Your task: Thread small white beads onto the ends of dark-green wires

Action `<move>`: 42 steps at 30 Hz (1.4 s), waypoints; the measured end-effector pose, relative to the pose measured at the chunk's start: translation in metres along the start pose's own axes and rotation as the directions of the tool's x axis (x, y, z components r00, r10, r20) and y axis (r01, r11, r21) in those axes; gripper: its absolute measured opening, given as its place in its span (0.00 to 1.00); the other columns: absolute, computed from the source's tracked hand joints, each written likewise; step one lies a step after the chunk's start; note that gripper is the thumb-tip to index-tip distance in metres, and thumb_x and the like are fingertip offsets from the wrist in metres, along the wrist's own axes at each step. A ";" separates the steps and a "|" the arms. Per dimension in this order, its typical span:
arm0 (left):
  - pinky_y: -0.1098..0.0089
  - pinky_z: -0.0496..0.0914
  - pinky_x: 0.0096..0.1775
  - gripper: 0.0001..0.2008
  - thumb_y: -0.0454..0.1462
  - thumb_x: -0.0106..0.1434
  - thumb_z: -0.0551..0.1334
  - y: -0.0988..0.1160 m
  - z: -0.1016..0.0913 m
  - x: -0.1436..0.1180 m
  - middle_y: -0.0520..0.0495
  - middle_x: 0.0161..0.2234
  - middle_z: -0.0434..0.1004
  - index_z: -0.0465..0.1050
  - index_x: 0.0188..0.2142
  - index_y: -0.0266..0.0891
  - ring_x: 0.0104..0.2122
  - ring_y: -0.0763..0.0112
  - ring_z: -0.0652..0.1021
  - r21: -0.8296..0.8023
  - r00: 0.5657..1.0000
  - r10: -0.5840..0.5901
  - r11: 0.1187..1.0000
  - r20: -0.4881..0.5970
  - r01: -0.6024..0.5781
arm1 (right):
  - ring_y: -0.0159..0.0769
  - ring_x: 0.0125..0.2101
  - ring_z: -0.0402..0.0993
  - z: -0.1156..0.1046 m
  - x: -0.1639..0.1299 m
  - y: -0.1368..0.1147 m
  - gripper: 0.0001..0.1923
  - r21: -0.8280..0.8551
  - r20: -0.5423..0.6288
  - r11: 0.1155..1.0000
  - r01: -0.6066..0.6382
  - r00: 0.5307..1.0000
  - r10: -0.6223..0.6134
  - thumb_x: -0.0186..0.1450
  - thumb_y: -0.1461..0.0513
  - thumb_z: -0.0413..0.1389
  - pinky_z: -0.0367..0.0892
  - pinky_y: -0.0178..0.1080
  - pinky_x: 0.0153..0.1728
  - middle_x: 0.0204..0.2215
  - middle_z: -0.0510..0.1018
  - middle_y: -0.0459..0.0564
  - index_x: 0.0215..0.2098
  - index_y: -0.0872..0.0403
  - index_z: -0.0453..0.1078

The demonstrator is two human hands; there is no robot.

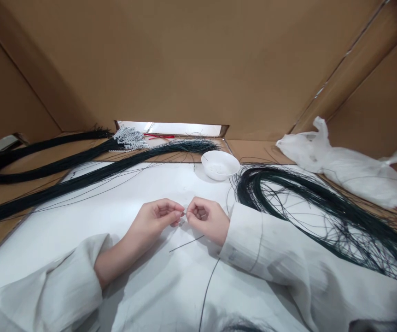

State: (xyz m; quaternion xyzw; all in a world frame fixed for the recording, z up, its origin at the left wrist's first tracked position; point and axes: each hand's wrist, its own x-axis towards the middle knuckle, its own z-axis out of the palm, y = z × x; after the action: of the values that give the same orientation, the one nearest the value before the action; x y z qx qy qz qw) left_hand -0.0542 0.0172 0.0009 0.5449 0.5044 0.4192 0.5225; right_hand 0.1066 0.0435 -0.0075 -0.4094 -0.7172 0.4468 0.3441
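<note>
Two hands, left hand (157, 216) and right hand (208, 219), are pinching closed on one thin dark wire (188, 242), with one white bowl (220, 165) sitting at twelve o'clock and one white plastic bag (343, 166) at two o'clock.

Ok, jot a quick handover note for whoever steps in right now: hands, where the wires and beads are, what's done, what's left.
Left hand and right hand: fingertips pinched together on one thin dark wire over the white sheet; what is between the fingertips is too small to tell.
White bowl just behind the hands.
Loose wire loops to the right; straight wire bundles to the left.
Done: beaded pieces piled at the back.
Left: many bare wires.
</note>
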 end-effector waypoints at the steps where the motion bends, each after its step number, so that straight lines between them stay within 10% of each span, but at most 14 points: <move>1: 0.74 0.64 0.31 0.07 0.37 0.53 0.62 0.000 0.000 0.000 0.50 0.23 0.72 0.73 0.31 0.36 0.25 0.74 0.71 0.000 1.000 -0.001 1.000 0.002 0.001 | 0.25 0.18 0.56 0.000 0.000 0.000 0.03 0.000 0.001 1.000 0.004 1.000 -0.004 0.53 0.66 0.50 0.54 0.29 0.20 0.17 0.64 0.42 0.21 0.55 0.61; 42: 0.73 0.65 0.35 0.09 0.36 0.55 0.61 0.001 0.004 0.000 0.49 0.30 0.71 0.66 0.35 0.35 0.31 0.74 0.71 -0.104 0.997 0.025 0.994 0.071 -0.017 | 0.25 0.20 0.57 0.002 -0.004 -0.001 0.03 -0.039 0.010 0.996 0.080 0.997 -0.079 0.56 0.66 0.48 0.54 0.29 0.21 0.19 0.63 0.42 0.24 0.56 0.60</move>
State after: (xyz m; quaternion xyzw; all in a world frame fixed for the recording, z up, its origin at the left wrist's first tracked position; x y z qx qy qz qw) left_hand -0.0499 0.0164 0.0011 0.5373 0.4568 0.4302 0.5635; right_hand 0.1061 0.0387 -0.0076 -0.3853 -0.7431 0.4202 0.3503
